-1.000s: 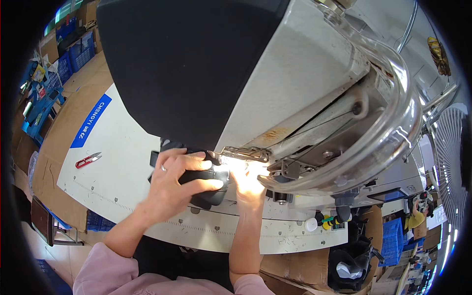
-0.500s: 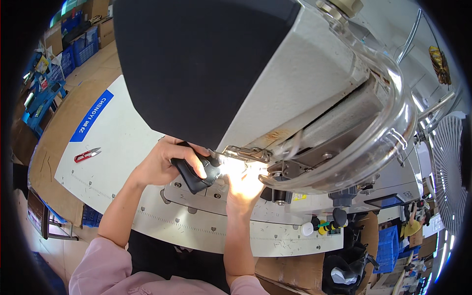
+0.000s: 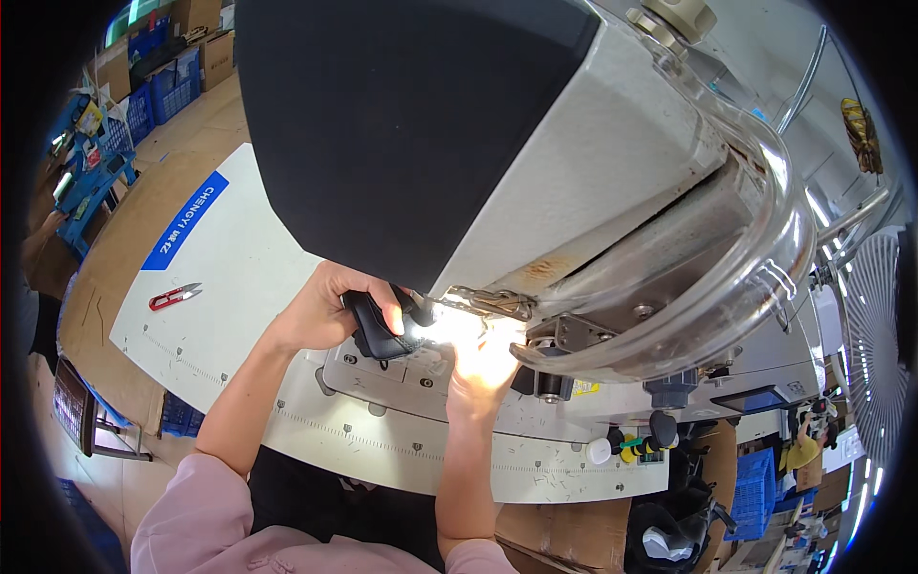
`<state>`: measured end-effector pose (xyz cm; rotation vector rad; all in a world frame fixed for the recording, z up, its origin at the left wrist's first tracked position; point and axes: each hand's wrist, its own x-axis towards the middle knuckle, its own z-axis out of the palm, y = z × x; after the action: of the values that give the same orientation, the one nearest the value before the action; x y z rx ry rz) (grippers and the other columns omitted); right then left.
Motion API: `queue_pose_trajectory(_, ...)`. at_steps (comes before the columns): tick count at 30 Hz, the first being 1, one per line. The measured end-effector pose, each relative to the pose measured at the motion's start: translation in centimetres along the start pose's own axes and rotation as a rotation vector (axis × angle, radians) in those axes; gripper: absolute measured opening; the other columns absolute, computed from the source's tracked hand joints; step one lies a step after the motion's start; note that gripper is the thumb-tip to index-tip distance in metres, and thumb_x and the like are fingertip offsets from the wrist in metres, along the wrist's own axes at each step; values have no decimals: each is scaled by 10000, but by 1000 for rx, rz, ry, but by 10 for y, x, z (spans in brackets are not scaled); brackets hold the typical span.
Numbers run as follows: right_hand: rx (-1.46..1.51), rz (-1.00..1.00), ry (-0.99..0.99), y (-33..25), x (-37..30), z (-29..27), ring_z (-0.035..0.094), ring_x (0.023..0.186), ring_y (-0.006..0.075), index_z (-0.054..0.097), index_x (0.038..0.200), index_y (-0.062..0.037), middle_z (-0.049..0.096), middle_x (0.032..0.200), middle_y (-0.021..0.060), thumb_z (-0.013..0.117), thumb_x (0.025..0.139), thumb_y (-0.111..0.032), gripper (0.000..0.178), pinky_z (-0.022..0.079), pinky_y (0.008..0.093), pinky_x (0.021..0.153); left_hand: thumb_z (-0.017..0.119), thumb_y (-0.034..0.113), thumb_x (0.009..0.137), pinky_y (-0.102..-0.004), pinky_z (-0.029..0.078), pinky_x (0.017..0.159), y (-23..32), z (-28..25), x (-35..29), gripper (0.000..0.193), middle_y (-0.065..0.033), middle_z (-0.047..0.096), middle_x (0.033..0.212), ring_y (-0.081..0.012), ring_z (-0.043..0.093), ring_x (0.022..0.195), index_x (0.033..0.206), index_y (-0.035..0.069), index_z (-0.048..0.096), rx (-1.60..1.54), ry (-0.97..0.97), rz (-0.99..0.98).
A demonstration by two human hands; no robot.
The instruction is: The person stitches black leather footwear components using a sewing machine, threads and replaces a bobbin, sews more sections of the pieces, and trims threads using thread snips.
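A black leather-like piece [image 3: 380, 335] with a stitched edge sits under the front of a sewing machine head [image 3: 574, 163]. Thumb and fingers of my left hand [image 3: 325, 311] are closed on its left side. My right hand [image 3: 481, 368] is close by on the right, beneath the bright lamp glare; its fingers are washed out, so their grip does not show. The needle area between the hands is also lost in the glare. A clear curved guard [image 3: 779, 239] runs along the machine head's right side.
Red-handled thread snips [image 3: 175, 297] lie on the white tabletop [image 3: 229, 249] at left. Thread scraps, a white spool [image 3: 599, 451] and small coloured items are at the right front. Beyond that end stands a cardboard box [image 3: 564, 536] beside black pieces. A fan [image 3: 875, 335] is at far right.
My left hand and the black piece have tipped and shifted slightly toward the needle area. My right hand has moved slightly right. The whole view has also shifted a little.
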<state>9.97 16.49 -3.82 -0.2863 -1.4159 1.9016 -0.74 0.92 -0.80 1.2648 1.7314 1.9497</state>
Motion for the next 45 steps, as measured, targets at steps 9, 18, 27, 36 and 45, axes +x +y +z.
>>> queue_pose_trajectory(9,66,53,-241,6,7,-17,571,899,140,550,1045,21,585,999,75,677,796,-18,283,471,285,794,573,-176,536,-321,368,905,5,24,-25,435,7,662,999,-213,489,1019,745,174,724,353,218,51)
queue_pose_trajectory(18,166,137,-186,18,11,-25,578,795,122,587,994,17,612,915,69,680,790,-12,226,475,266,717,618,-130,550,-317,367,889,3,36,-22,379,17,661,1013,-209,487,1000,753,175,714,367,329,93)
queue_pose_trajectory(27,157,144,-163,16,13,-21,572,809,121,570,980,1,592,910,56,672,803,-20,205,480,272,745,600,-134,570,-321,369,911,11,41,-18,361,14,673,998,-214,488,1014,760,152,713,378,375,109)
queue_pose_trajectory(36,-19,9,-194,1,7,-7,586,863,138,578,1027,6,603,963,66,648,806,-4,232,484,290,796,554,-125,607,-319,354,937,9,41,-15,348,23,710,894,-204,473,1026,766,137,717,282,391,61)
queue_pose_trajectory(45,151,166,-209,24,14,-23,598,890,148,562,1107,-75,614,1013,45,618,905,-249,273,518,267,725,478,-180,562,-301,416,871,-7,43,-13,419,-3,701,847,-217,531,949,761,105,711,76,448,73)
